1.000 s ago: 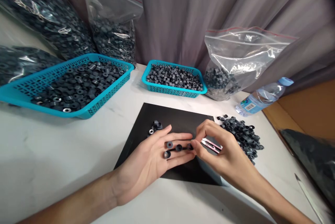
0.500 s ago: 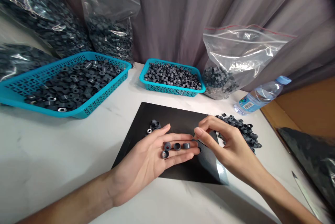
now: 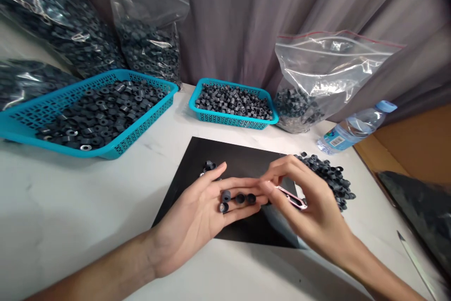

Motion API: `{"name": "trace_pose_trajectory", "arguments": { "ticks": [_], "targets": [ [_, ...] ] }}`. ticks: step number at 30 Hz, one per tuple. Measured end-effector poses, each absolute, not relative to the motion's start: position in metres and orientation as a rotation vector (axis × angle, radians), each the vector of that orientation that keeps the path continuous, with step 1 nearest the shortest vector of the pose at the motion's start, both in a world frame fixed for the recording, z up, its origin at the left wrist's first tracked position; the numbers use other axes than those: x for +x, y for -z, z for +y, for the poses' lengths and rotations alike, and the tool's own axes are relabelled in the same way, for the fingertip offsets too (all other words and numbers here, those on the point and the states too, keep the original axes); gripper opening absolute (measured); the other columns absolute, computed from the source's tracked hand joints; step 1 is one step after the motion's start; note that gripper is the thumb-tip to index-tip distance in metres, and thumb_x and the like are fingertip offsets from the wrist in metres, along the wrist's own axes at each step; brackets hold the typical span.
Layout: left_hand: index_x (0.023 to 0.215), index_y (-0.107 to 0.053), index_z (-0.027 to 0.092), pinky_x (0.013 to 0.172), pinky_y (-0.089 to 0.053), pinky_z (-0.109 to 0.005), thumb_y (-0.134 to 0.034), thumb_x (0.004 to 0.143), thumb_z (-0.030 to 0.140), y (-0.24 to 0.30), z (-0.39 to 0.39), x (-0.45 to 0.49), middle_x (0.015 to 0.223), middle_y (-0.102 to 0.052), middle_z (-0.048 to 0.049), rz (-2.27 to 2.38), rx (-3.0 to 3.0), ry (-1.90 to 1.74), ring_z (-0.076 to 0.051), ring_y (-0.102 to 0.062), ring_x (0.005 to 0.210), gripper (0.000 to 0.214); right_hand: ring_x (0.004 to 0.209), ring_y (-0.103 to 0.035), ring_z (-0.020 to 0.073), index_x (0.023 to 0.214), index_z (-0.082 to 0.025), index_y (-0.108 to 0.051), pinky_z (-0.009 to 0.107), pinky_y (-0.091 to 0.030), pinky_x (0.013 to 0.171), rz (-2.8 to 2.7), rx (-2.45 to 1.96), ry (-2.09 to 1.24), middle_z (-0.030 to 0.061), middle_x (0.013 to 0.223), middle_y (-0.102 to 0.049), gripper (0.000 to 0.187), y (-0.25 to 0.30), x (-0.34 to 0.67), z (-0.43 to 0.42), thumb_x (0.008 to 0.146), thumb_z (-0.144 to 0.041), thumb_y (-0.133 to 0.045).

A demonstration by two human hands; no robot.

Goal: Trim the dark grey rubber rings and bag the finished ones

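My left hand [image 3: 192, 223] is palm up with its fingers stretched out, and it holds several small dark grey caps [image 3: 226, 196] lying loose on the fingers. Some show hollow, cup-like openings. Close against its fingertips, my right hand [image 3: 310, 200] is closed on a slim pink-edged tool [image 3: 291, 197] with a dark slot; the tool's tip is hidden by the fingers. Both hands are above a black mat [image 3: 239, 153]. A few more pieces [image 3: 210, 165] lie on the mat behind my left thumb.
A big blue basket [image 3: 148, 125] and a smaller one [image 3: 230, 121] hold dark pieces. Filled zip bags [image 3: 148, 47] stand behind; another bag [image 3: 299, 108] is at right. Beyond my right hand are a loose heap [image 3: 331, 176], a water bottle [image 3: 355, 127] and a pen-like stick [image 3: 416, 263].
The pink-edged tool in my right hand has come into clearer view as the hand turned slightly. The caps on my left fingers have shifted; the outermost one now shows its opening.
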State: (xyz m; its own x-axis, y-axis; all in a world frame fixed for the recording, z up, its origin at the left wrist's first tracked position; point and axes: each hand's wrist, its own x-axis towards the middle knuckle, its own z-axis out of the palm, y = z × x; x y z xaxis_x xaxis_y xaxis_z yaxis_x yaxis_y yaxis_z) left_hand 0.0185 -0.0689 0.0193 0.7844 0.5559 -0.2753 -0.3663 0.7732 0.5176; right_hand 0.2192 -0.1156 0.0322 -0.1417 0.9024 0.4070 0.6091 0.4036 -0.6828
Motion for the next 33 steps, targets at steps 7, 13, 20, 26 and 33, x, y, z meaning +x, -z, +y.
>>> {"name": "trace_pose_trajectory", "arguments": {
  "ticks": [7,13,20,26,33],
  "targets": [
    [0.136,-0.060,0.015,0.098,-0.043,-0.038,-0.039,0.097,0.061,-0.021,-0.071,0.017,0.125,-0.067,-0.0132,0.481,0.434,-0.438,-0.030,-0.059,0.120,0.063,0.096,-0.061,0.0226,0.127,-0.020,-0.053,0.035,-0.056,0.076,-2.120,-1.282,-0.298,0.0109,0.113,-0.059,0.043,-0.008,0.194,-0.127,0.092,-0.042,-0.067],
    [0.134,-0.062,0.016,0.108,-0.035,-0.038,-0.035,0.098,0.062,-0.014,-0.076,0.017,0.126,-0.066,-0.0096,0.420,0.464,-0.470,-0.026,-0.052,0.126,0.064,0.087,-0.061,0.0230,0.121,-0.020,-0.056,0.037,-0.055,0.070,-2.212,-1.335,-0.110,0.0107,0.106,-0.063,0.024,-0.002,0.184,-0.125,0.101,-0.032,-0.053],
    [0.127,-0.066,0.013,0.120,-0.020,-0.041,-0.033,0.097,0.066,-0.014,-0.079,0.017,0.130,-0.067,-0.0108,0.477,0.446,-0.495,-0.028,-0.044,0.136,0.070,0.088,-0.060,0.0224,0.127,-0.016,-0.056,0.035,-0.054,0.076,-2.442,-1.145,0.061,0.0106,0.103,-0.065,0.031,-0.002,0.190,-0.129,0.100,-0.009,-0.043],
    [0.120,-0.071,0.016,0.123,-0.022,-0.040,-0.029,0.098,0.065,-0.014,-0.071,0.018,0.133,-0.066,-0.0100,0.415,0.429,-0.566,-0.025,-0.045,0.139,0.068,0.084,-0.061,0.0205,0.117,-0.015,-0.057,0.032,-0.055,0.072,-2.354,-1.057,0.180,0.0085,0.097,-0.065,0.024,-0.002,0.194,-0.116,0.101,-0.011,-0.040],
    [0.127,-0.067,0.019,0.123,-0.021,-0.046,-0.042,0.097,0.057,0.000,-0.063,0.016,0.144,-0.057,-0.0117,0.374,0.625,-0.580,-0.029,-0.041,0.143,0.055,0.072,-0.064,0.0215,0.100,-0.029,-0.054,0.033,-0.060,0.061,-2.037,-1.162,-0.002,0.0031,0.086,-0.063,0.016,-0.006,0.186,-0.099,0.095,-0.016,-0.046]
  ]
}}
